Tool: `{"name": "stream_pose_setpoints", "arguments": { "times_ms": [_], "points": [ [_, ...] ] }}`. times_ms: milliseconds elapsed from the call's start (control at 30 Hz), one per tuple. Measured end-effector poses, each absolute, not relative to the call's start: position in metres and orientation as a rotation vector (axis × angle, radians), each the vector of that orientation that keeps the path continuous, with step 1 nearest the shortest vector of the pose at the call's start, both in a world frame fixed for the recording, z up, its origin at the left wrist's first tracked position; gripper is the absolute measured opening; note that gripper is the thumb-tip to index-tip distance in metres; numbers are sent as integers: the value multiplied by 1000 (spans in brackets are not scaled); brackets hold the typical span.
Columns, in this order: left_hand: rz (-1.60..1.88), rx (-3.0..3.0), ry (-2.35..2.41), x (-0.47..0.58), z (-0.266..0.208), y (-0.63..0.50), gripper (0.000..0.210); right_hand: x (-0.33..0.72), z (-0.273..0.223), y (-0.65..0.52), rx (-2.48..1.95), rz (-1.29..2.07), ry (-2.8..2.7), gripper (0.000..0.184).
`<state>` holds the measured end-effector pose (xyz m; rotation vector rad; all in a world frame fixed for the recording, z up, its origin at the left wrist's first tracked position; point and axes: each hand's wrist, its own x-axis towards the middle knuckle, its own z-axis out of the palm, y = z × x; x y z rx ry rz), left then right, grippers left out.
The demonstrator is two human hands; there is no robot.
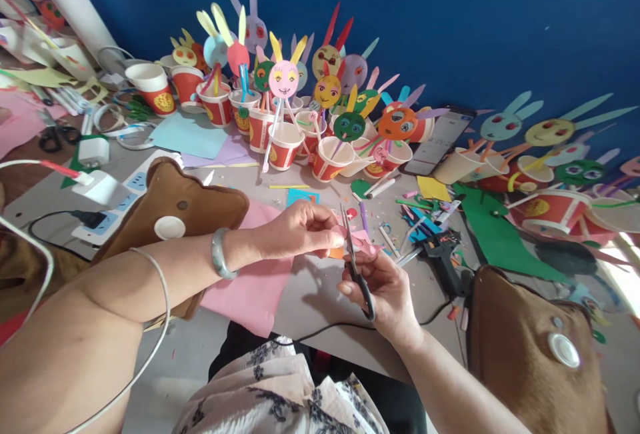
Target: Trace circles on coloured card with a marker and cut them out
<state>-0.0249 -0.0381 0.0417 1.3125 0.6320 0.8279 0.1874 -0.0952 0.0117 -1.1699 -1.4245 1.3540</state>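
My right hand (pixel 387 297) grips a pair of scissors (pixel 356 271) with black handles, blades pointing up and away from me. Just left of the blades, my left hand (pixel 295 227) pinches a small piece of pink paper (pixel 361 242), part of which shows on the right side of the blades. Fingers hide some of that paper, and whether the blades are cutting it I cannot tell. A bit of orange paper (pixel 336 253) shows beneath the hands. Under my left forearm lies a large pink paper sheet (pixel 255 294) at the table's near edge.
Red paper cups (pixel 285 147) with paper rabbit heads line the blue wall. A black glue gun (pixel 443 261) lies right among paper scraps, its cord crossing the front. Brown cushions (pixel 525 334) flank me. A phone (pixel 440 141) leans at the back; a power strip (pixel 127 197) sits left.
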Motion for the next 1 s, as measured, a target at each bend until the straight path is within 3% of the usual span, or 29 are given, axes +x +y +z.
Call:
{"name": "stream_pose_setpoints", "arguments": {
  "times_ms": [1000],
  "points": [
    [852,1317,628,-26,46,-39,28,186,14,-97,-1182,1346,-1462,53]
  ]
}}
